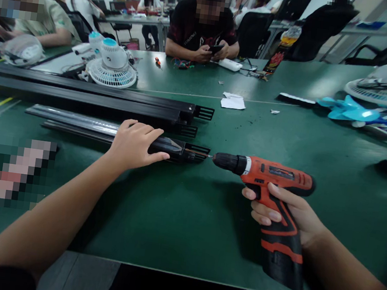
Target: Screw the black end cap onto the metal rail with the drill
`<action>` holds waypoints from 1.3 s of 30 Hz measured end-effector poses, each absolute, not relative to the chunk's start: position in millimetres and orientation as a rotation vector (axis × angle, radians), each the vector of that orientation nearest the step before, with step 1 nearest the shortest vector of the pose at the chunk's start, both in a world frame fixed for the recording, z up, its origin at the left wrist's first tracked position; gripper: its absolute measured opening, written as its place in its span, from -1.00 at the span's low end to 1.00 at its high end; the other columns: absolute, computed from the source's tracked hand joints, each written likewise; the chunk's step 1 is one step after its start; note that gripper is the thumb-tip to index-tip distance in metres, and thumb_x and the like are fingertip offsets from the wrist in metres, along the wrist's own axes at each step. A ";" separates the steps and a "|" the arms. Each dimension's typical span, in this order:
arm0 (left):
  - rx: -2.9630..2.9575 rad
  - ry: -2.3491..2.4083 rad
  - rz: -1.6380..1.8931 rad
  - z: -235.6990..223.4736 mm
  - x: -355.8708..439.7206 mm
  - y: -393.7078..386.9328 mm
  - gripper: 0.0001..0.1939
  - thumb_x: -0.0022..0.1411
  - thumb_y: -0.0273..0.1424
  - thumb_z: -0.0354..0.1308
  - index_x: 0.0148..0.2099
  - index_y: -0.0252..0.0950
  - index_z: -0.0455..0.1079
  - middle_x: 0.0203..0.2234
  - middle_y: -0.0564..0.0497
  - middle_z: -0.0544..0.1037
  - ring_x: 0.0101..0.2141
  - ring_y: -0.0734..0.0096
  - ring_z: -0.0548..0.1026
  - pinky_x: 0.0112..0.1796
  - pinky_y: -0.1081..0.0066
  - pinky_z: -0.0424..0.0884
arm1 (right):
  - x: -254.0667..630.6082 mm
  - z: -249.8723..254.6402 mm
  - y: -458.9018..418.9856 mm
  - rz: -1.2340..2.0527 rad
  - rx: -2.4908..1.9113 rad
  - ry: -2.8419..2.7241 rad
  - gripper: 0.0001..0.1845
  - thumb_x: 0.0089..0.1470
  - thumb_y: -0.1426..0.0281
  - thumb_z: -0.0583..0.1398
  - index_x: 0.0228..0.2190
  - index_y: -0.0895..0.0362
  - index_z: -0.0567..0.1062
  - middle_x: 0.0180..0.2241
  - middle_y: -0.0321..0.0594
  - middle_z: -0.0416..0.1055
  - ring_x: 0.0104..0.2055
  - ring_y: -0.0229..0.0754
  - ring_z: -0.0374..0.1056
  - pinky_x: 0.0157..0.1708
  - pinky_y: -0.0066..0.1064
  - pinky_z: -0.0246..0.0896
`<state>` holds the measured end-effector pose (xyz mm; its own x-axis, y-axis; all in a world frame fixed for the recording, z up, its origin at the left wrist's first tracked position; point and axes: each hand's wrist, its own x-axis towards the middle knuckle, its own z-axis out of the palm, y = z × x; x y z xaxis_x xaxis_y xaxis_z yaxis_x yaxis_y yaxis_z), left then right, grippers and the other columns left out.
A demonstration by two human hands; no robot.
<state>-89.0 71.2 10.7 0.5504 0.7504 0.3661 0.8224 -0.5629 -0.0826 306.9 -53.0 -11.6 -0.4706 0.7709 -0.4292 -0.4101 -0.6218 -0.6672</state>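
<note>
Black bar [165,144] under the left hand [132,144], in its grasp; orange drill [264,171] in the right hand [307,219], by the handle.

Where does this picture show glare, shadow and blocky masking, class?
Head view: glare brightens the far green tabletop and streaks the bar under the left hand; shadow darkens the tabletop beside the drill; blocky masking covers an object at left.

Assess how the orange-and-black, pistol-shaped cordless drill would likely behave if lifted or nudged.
The drill looks stiff: its hard-looking casing would probably keep its shape in the right hand. It may feel heavy for its size, given the bulky black base. Stood upright, it could tip, since the black chuck juts forward.
</note>
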 end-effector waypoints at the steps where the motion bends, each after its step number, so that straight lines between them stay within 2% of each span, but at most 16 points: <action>1: -2.542 -1.310 -0.453 10.5 -90.3 72.0 -0.21 0.38 0.27 0.05 0.22 -0.27 0.61 -0.03 -0.27 0.72 0.02 -0.23 0.64 0.22 -0.20 0.29 | 306.6 -11.0 -52.9 2.115 -0.948 -0.631 -0.63 0.11 0.10 0.49 -0.30 0.16 0.67 -0.66 -0.42 0.24 -0.60 -0.30 0.05 -0.53 -0.49 0.35; 4: -2.542 -1.313 -0.498 10.2 -94.3 74.7 -0.26 0.38 0.25 0.05 0.20 -0.21 0.63 -0.04 -0.24 0.72 0.04 -0.22 0.62 0.27 -0.25 0.22 | 305.5 -9.5 -52.1 2.094 -0.926 -0.656 -0.66 0.10 0.14 0.50 -0.29 0.16 0.68 -0.62 -0.41 0.29 -0.60 -0.33 0.00 -0.52 -0.51 0.36; 7: -2.528 -1.338 -0.507 9.7 -97.7 77.1 -0.31 0.39 0.22 0.04 0.20 -0.15 0.62 -0.04 -0.21 0.72 0.06 -0.22 0.60 0.28 -0.28 0.17 | 305.1 -9.6 -51.5 2.106 -0.898 -0.681 -0.66 0.12 0.13 0.49 -0.28 0.16 0.69 -0.66 -0.43 0.24 -0.60 -0.31 0.01 -0.53 -0.51 0.37; 9: -2.517 -1.350 -0.514 8.4 -99.0 78.3 -0.27 0.40 0.23 0.00 0.25 -0.17 0.59 -0.01 -0.23 0.71 0.08 -0.22 0.59 0.29 -0.27 0.15 | 305.0 -10.0 -51.5 2.114 -0.897 -0.664 -0.65 0.13 0.13 0.49 -0.28 0.17 0.70 -0.65 -0.42 0.26 -0.60 -0.31 0.02 -0.52 -0.51 0.38; 13: -2.526 -1.357 -0.539 4.1 -99.4 79.7 -0.09 0.42 0.28 -0.10 0.44 -0.30 0.41 0.15 -0.32 0.65 0.20 -0.26 0.54 0.28 -0.20 0.21 | 304.5 -9.5 -52.1 2.093 -0.908 -0.656 -0.67 0.11 0.15 0.50 -0.29 0.17 0.69 -0.58 -0.38 0.34 -0.60 -0.34 -0.01 -0.53 -0.50 0.37; 15: -2.537 -1.376 -0.521 2.3 -99.3 80.1 -0.04 0.43 0.31 -0.15 0.48 -0.32 0.35 0.21 -0.33 0.62 0.25 -0.26 0.51 0.26 -0.16 0.25 | 304.6 -9.0 -52.3 2.100 -0.908 -0.665 -0.66 0.13 0.13 0.49 -0.29 0.17 0.69 -0.61 -0.40 0.30 -0.60 -0.33 -0.01 -0.53 -0.50 0.36; 19: -2.554 -1.423 -0.448 1.4 -100.4 80.5 -0.01 0.43 0.33 -0.19 0.48 -0.34 0.37 0.24 -0.34 0.61 0.28 -0.29 0.51 0.19 -0.11 0.35 | 304.7 -8.6 -52.1 2.098 -0.918 -0.681 -0.66 0.14 0.12 0.47 -0.29 0.16 0.66 -0.63 -0.42 0.24 -0.60 -0.32 0.00 -0.52 -0.49 0.36; 23: -2.560 -1.440 -0.412 1.7 -101.2 80.2 -0.05 0.43 0.31 -0.16 0.46 -0.31 0.40 0.25 -0.31 0.61 0.29 -0.29 0.50 0.20 -0.13 0.36 | 304.4 -8.6 -51.4 2.068 -0.926 -0.703 -0.67 0.13 0.14 0.47 -0.29 0.14 0.63 -0.55 -0.38 0.32 -0.60 -0.35 -0.02 -0.53 -0.48 0.36; 26: -2.560 -1.436 -0.418 2.3 -100.9 80.1 -0.05 0.43 0.30 -0.18 0.44 -0.32 0.42 0.24 -0.31 0.61 0.29 -0.29 0.50 0.21 -0.14 0.36 | 305.0 -9.2 -51.9 2.082 -0.941 -0.686 -0.64 0.13 0.12 0.48 -0.30 0.16 0.64 -0.57 -0.38 0.32 -0.60 -0.35 -0.02 -0.52 -0.48 0.35; 29: -2.577 -1.422 -0.436 4.5 -100.5 81.0 -0.11 0.43 0.29 -0.17 0.33 -0.27 0.51 0.17 -0.28 0.66 0.19 -0.26 0.58 0.13 -0.10 0.42 | 306.4 -10.6 -52.8 2.091 -0.962 -0.667 -0.63 0.13 0.10 0.47 -0.30 0.15 0.64 -0.64 -0.41 0.24 -0.60 -0.33 0.00 -0.52 -0.47 0.33; 31: -2.587 -1.433 -0.396 6.5 -100.2 82.0 -0.17 0.41 0.30 -0.15 0.16 -0.24 0.60 0.00 -0.24 0.72 0.00 -0.20 0.65 0.00 -0.05 0.46 | 306.9 -11.4 -53.3 2.084 -0.978 -0.658 -0.64 0.11 0.09 0.47 -0.30 0.13 0.64 -0.65 -0.41 0.24 -0.60 -0.32 -0.01 -0.53 -0.46 0.32; 34: -2.565 -1.457 -0.316 8.3 -99.9 83.2 -0.21 0.40 0.31 -0.15 -0.02 -0.22 0.61 -0.21 -0.21 0.72 -0.21 -0.11 0.64 -0.15 0.02 0.44 | 306.6 -11.8 -53.4 2.092 -0.990 -0.658 -0.63 0.10 0.08 0.48 -0.30 0.13 0.63 -0.66 -0.42 0.22 -0.60 -0.31 -0.01 -0.53 -0.45 0.31; 39: -2.531 -1.432 -0.309 6.3 -99.7 83.5 -0.21 0.42 0.30 -0.20 -0.03 -0.22 0.59 -0.21 -0.21 0.71 -0.22 -0.10 0.62 -0.16 0.02 0.41 | 306.3 -10.4 -53.0 2.088 -0.987 -0.667 -0.62 0.09 0.09 0.48 -0.30 0.13 0.62 -0.63 -0.42 0.24 -0.60 -0.33 -0.01 -0.52 -0.48 0.32</action>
